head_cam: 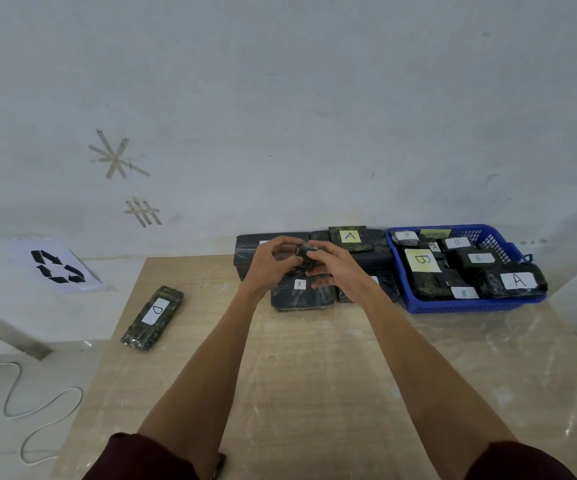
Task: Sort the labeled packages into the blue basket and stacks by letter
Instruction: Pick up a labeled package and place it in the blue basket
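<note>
Both my hands hold one small dark wrapped package (303, 255) above the table's far middle; its label is hidden. My left hand (273, 263) grips its left side and my right hand (335, 268) pinches its right side. Under them lies a dark package labelled A (300, 292), with other dark packages behind, one with a yellow A label (349, 237). The blue basket (467, 304) at the far right holds several packages labelled B and A. A long package labelled D (153, 317) lies alone at the table's left edge.
The wooden table (314, 375) meets a white wall at the back. A sheet with a recycling symbol (56, 266) lies on the floor to the left, and a white cable (37, 410) curls beside the table's left edge.
</note>
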A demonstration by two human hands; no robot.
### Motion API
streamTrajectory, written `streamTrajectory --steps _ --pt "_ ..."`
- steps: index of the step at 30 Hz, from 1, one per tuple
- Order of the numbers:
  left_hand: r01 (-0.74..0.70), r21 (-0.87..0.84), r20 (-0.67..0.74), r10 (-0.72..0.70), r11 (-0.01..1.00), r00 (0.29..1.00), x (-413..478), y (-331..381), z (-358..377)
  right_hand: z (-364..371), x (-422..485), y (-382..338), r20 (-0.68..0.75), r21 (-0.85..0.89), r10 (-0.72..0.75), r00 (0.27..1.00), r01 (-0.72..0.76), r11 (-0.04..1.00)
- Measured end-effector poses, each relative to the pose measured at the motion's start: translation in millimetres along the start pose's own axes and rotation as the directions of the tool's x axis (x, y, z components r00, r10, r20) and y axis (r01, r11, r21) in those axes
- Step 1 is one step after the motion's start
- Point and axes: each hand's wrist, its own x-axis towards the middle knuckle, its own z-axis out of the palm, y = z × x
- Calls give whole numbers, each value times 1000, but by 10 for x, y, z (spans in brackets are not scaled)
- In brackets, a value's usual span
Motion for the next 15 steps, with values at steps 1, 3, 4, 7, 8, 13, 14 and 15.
streamTrajectory --steps 1,3,4,7,8,13,14,15 --pt "-6 2 5 6 1000 1000 -1 5 4 -1 3 -8 13 35 25 1000 -25 999" --pt "-8 -14 14 9 1000 1000 -2 16 15 -2 14 -19 12 101 44 999 -45 994" --pt "-9 -27 18 9 1000 1000 -1 18 20 -3 19 -15 6 126 41 999 -42 991" --pt "4 -47 30 -3 999 1000 19 24 35 -10 43 19 -17 163 4 1000 -1 987" --pt "13 -45 31 -12 999 999 28 23 41 -14 58 36 -34 157 -9 999 15 987" --pt "93 -55 32 -92 994 995 73 32 82 -21 117 63 -94 65 -72 993 78 995" --pt "118 -71 36 -116 990 993 75 39 88 -23 119 60 -91 43 -83 992 87 995" --pt "140 -86 36 -137 986 990 80 43 90 -23 119 54 -85 24 -92 992 94 995"
